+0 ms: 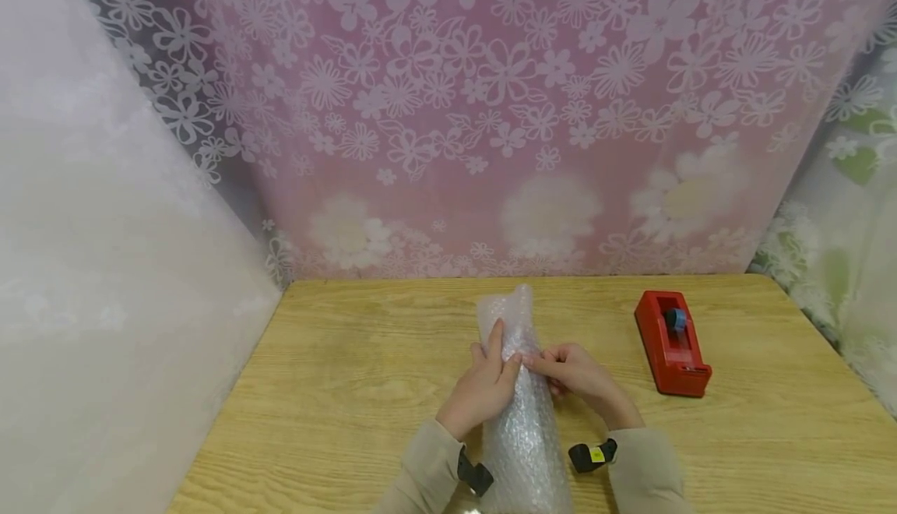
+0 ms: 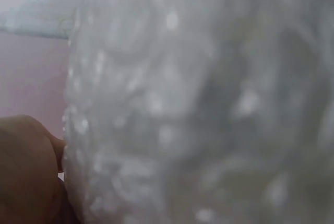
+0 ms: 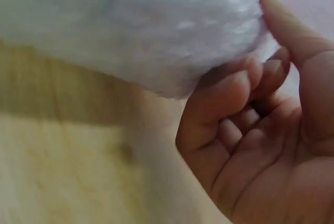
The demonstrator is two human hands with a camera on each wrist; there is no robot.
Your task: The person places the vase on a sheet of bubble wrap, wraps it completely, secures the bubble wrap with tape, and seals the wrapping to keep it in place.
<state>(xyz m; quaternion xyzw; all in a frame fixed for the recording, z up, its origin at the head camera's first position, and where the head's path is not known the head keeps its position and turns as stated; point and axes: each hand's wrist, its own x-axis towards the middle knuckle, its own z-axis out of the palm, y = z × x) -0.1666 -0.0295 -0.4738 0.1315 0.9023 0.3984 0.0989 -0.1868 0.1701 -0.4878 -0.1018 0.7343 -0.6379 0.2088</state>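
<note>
A long roll of clear bubble wrap (image 1: 525, 428) runs from the table's near edge toward the back. My left hand (image 1: 483, 389) rests on its left side, index finger straight along the top and thumb pointing across it. The wrap fills most of the left wrist view, where part of the left hand (image 2: 26, 169) shows at the left edge. On the right side, my right hand (image 1: 578, 374) pinches the wrap, thumb on top. In the right wrist view its curled fingers (image 3: 224, 93) are tucked against the underside of the bubble wrap (image 3: 172, 36). Whatever lies inside the wrap is hidden.
A red tape dispenser (image 1: 676, 374) with a small blue roll of tape (image 1: 676, 319) stands on the wooden table (image 1: 364, 350), to the right of the hands. Flowered pink curtain (image 1: 448, 132) hangs behind the table's back edge, with pale sheets (image 1: 119, 265) at the sides.
</note>
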